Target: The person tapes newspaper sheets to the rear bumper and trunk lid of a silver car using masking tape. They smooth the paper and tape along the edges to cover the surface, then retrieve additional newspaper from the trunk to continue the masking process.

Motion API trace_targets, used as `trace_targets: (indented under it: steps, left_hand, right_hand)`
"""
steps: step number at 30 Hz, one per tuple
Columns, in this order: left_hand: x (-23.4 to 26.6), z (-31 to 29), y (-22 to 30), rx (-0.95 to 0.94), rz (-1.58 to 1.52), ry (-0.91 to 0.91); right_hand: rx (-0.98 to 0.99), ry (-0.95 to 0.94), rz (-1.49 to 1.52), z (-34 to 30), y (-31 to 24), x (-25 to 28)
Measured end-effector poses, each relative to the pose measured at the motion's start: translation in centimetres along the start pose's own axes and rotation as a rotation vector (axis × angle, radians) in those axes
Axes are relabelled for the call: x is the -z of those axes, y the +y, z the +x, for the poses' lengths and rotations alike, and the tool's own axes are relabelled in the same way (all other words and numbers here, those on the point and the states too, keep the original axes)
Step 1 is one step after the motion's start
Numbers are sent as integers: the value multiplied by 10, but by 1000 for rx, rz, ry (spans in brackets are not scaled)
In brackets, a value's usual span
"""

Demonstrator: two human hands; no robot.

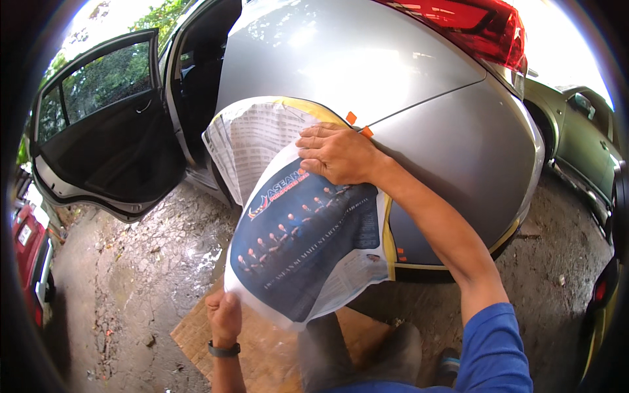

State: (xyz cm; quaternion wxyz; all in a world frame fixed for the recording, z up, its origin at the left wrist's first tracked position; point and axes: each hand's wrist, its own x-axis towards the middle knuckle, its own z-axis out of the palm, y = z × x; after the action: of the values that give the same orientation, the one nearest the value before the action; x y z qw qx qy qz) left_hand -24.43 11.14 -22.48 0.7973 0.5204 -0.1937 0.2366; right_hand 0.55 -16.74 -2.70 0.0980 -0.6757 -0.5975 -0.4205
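A sheet of newspaper (304,242) with a dark blue printed page hangs over the wheel opening of a silver car (301,65). Its lower left edge is pinched in my left hand (224,318), which wears a dark wristband. Near the top of the sheet, my right hand (341,152) lies on the paper beside the wheel arch, fingers stretched to the left. Another newspaper piece (259,137) covers the upper left of the arch, edged with yellow masking tape (311,107). Small orange tape tabs (352,118) stick to the body panel just above my right hand. The wheel is hidden behind the paper.
The car's rear door (111,124) stands wide at the left. Brown board (196,327) lies on the rough, wet ground under my legs. A red vehicle (29,255) is at the far left, a green car (583,124) at the right. A red tail light (472,26) sits above.
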Motion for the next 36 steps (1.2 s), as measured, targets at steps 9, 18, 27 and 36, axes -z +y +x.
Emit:
trace_targets:
  steps: [9,18,27,36]
  left_hand:
    - [-13,22,25,-51,229,113]
    - [16,39,34,42,-22,125]
    - [-9,53,21,-183,273,74]
    - [-65,75,15,-816,1629,-21]
  right_hand:
    - [-328,49,643,-2,-6,27]
    - [-40,-147,64,-59,-38,42]
    - [-71,5,90,-73,-23,17]
    - [-78,149,-25,-74,-31,8]
